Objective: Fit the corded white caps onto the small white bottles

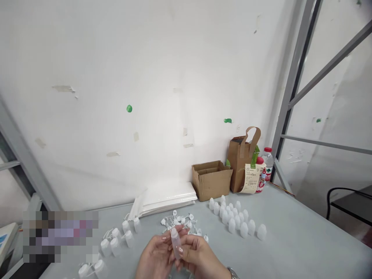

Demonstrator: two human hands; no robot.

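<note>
We see, nearest the camera, the person's left hand [155,259] and right hand [200,257], cut off by the lower frame edge, with a silver metal wristwatch [232,273] on the right wrist. Fingers of both hands close together on a translucent plastic squeeze bottle [176,243], held nearly upright and slightly tilted, its white tip pointing away from us; the hands partly hide its body.

Just beyond the fingertips lies a tangled heap of small white plastic caps [178,223] on a pale grey tabletop [305,240]. To the left stand white plastic bottle caps with looped tethers [115,247]; a pixelated patch [59,236] hides the table's left part. To the right, rows of white conical caps [232,217] stand well apart from the hands, with grey tabletop running beyond them to the table's right edge.

Farther on lie flat white packets [165,199], an open brown cardboard box [211,180], a brown paper bag with a handle [240,162], a printed paper slip [250,178] and a red-capped water bottle [269,164]. Behind these rise a scuffed white wall [87,77] and a grey metal frame [293,97]. The slip's small print is unreadable.
</note>
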